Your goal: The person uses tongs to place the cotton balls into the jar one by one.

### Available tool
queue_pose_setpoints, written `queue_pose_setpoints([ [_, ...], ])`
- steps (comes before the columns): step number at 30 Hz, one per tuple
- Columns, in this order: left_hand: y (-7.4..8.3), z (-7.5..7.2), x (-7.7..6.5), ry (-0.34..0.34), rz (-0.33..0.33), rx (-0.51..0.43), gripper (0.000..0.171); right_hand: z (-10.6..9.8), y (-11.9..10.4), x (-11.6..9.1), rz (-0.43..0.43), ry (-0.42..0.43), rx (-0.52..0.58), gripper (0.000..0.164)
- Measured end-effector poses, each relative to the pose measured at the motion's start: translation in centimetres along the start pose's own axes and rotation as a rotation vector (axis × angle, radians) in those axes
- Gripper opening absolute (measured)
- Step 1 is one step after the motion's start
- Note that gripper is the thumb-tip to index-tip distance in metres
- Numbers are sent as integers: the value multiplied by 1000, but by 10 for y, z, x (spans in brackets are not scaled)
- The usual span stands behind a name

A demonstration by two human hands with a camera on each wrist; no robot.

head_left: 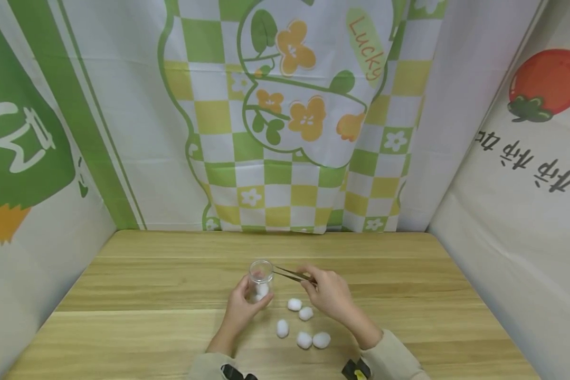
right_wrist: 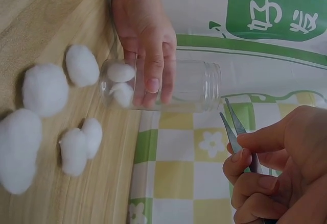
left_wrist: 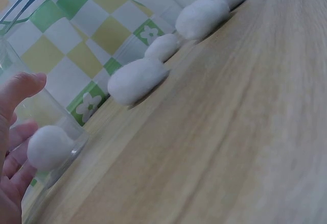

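Observation:
My left hand (head_left: 243,303) grips a clear glass jar (right_wrist: 189,83) standing upright on the table, thumb and fingers round its lower half. Two white cotton balls (right_wrist: 121,83) lie at the bottom of the jar. With my right hand (head_left: 330,293) I hold metal tweezers (head_left: 296,275), thumb and forefinger on their arms. The tweezer tips are slightly apart with nothing between them, right by the jar's open mouth. Several loose cotton balls (head_left: 304,340) lie on the wood to the right of the jar, below my right hand in the head view.
The wooden table (head_left: 171,285) reaches back to a checked fabric curtain (head_left: 275,174). Printed cloth walls (head_left: 508,221) stand at both sides. Beige sleeves (head_left: 393,356) and dark wrist straps (head_left: 235,372) show at the near edge.

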State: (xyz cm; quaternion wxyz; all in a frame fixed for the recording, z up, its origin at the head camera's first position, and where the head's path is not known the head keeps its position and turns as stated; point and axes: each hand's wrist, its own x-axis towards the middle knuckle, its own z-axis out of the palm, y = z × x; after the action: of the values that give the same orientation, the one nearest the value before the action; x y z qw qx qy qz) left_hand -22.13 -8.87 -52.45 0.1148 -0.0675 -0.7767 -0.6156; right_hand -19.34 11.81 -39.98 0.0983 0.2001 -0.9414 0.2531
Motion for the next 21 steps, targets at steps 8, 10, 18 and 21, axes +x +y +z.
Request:
queue_pose_setpoints([
  [8, 1, -1, -1, -15, -12, -2, 60, 1, 5, -3, -1, 7, -13, 22],
  [10, 2, -1, -1, -19, -22, -2, 62, 1, 6, -4, -4, 11, -17, 22],
  [18, 2, -2, -1, -20, -26, 7, 64, 5, 11, -8, -4, 26, -29, 24],
  [21, 1, -2, -1, -20, -24, 13, 64, 5, 13, -10, -1, 19, -30, 24],
])
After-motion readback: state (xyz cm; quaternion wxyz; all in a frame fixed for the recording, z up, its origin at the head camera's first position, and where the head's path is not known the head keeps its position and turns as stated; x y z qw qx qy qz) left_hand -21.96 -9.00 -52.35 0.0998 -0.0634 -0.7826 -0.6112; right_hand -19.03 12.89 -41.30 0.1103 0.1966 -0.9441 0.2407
